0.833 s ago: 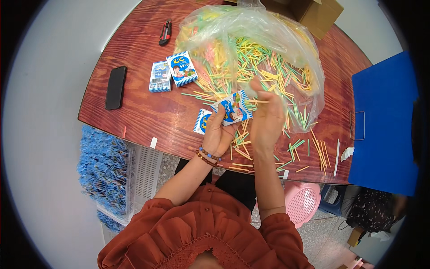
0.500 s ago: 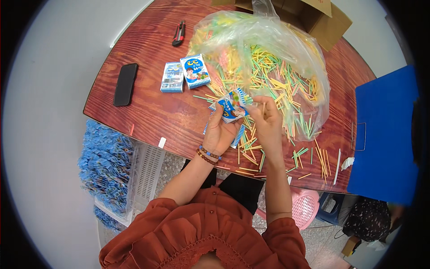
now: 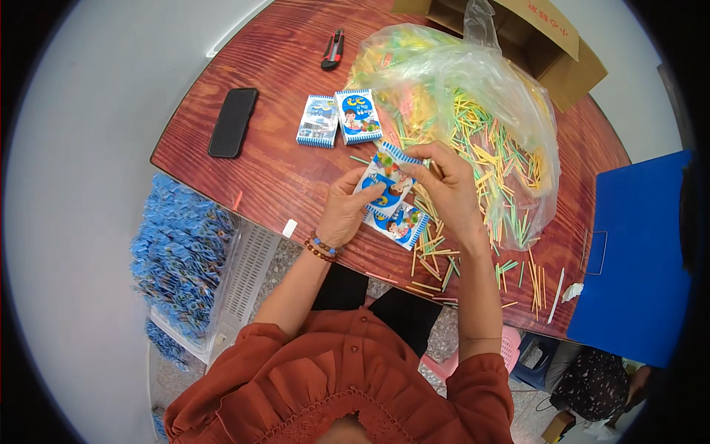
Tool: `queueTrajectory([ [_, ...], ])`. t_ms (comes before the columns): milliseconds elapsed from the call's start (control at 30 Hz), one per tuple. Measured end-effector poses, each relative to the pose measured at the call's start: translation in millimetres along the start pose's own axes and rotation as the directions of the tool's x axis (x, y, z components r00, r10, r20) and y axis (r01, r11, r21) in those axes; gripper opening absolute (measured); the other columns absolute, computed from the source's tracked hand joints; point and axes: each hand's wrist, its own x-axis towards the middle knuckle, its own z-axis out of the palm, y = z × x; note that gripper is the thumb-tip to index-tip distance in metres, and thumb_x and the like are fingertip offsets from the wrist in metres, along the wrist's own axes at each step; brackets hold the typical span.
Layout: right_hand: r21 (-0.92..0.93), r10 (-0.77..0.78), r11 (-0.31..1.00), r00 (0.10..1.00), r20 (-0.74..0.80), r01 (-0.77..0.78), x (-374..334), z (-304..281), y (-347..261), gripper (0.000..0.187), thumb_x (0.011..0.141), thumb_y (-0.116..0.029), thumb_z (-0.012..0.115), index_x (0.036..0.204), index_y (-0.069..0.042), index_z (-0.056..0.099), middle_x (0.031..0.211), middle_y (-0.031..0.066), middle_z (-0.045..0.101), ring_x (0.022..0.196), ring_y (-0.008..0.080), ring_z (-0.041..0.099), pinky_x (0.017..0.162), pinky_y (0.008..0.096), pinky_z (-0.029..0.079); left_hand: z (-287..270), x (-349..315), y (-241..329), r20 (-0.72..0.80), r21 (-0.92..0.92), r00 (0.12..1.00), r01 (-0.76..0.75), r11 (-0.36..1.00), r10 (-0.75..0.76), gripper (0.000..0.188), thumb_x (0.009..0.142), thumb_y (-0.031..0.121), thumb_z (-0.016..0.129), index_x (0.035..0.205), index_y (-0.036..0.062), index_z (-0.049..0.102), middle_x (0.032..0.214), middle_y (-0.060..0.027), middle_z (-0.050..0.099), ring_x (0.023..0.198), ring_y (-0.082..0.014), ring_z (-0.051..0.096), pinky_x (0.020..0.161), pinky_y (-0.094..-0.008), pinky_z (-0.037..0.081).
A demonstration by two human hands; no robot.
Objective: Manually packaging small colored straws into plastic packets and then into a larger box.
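My left hand [image 3: 342, 209] grips a small blue-and-white packet [image 3: 384, 176] by its lower part, thumb across its front. At the packet's striped top edge, my right hand [image 3: 452, 185] pinches with thumb and forefinger. A second packet [image 3: 403, 226] of the same print shows just below the held one; whether my left fingers also touch it is hidden. Beyond my hands, two filled packets [image 3: 359, 116] lie side by side on the table. Short thin pastel sticks [image 3: 484, 152] in yellow, green and pink spill from a large clear plastic bag [image 3: 414, 63] toward my right hand.
A black phone [image 3: 234, 122] and a red-and-black box cutter [image 3: 333, 50] lie on the red wooden table [image 3: 200, 177]. At right stands a blue panel [image 3: 632, 251]; behind the bag, a cardboard box [image 3: 569, 70]. Many blue packets [image 3: 181, 259] fill a crate below the left edge.
The held packet has turned more upright, and the stick ends at its top no longer show. My right fingers have moved onto its top edge. The whole view has shifted.
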Motion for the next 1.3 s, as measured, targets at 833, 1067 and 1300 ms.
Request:
queueTrajectory([
  [833,-0.412,0.139,0.910,0.970,0.197,-0.047,47.3,52.9,-0.3,0.028,0.081,-0.029,0.067,0.093,-0.004,0.063,0.086,0.0148,0.067,0.083,0.0348,0.064,0.071,0.0435,0.047,-38.9,-5.2,25.4,-0.218,0.420,0.907,-0.245,0.874,0.360,0.016,0.093,0.008,0.062,0.106,0.0001,0.066,0.098,-0.0048,0.069,0.083,-0.0068,0.064,0.072,-0.0220,0.051],
  [1067,-0.622,0.030,0.776,0.980,0.196,0.100,89.9,80.8,35.7,0.026,0.082,-0.028,0.067,0.090,-0.004,0.065,0.084,0.0165,0.067,0.082,0.0354,0.064,0.072,0.0457,0.049,-71.1,17.5,38.7,0.020,0.992,0.808,-0.089,0.089,0.589,0.044,0.086,0.010,0.067,0.126,-0.0012,0.051,0.122,-0.0158,0.055,0.107,-0.0259,0.057,0.087,-0.0343,0.048],
  [1300,-0.688,0.208,0.725,0.959,0.194,-0.018,-2.0,23.8,21.8,0.025,0.079,-0.026,0.071,0.089,-0.005,0.061,0.082,0.0154,0.065,0.082,0.0350,0.065,0.069,0.0455,0.049,-54.6,7.7,47.0,0.080,0.995,0.827,-0.095,-0.001,0.557,0.047,0.081,0.008,0.071,0.124,-0.0008,0.052,0.118,-0.0178,0.051,0.108,-0.0336,0.052,0.093,-0.0394,0.043],
])
